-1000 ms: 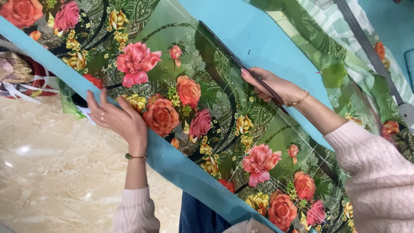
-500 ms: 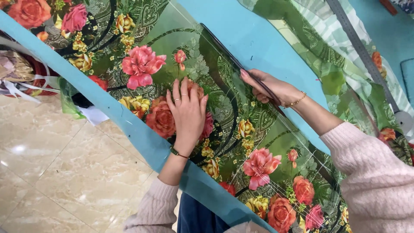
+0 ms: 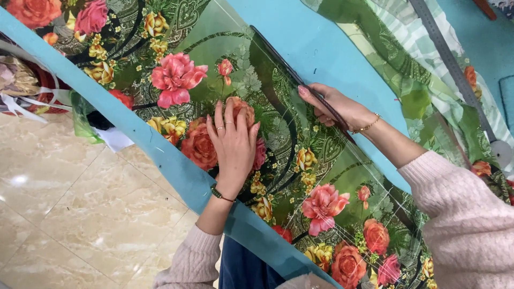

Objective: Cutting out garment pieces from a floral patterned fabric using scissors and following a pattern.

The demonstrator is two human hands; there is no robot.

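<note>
Our left hand (image 3: 234, 147) has settled flat, fingers spread, pinning the floral fabric (image 3: 278, 160); our right hand (image 3: 334, 107), at two o'clock, grips scissors (image 3: 300, 80).

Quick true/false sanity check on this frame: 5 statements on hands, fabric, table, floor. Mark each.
1. The left hand lies flat, palm down, on the floral fabric. True.
2. The right hand is at the far edge of the fabric, on a long dark straight tool. True.
3. The table top under the fabric is red. False: it is light blue.
4. The left hand has no rings. False: rings show on two fingers, and a dark bracelet is on the wrist.
5. The floor has beige glossy tiles. True.
</note>
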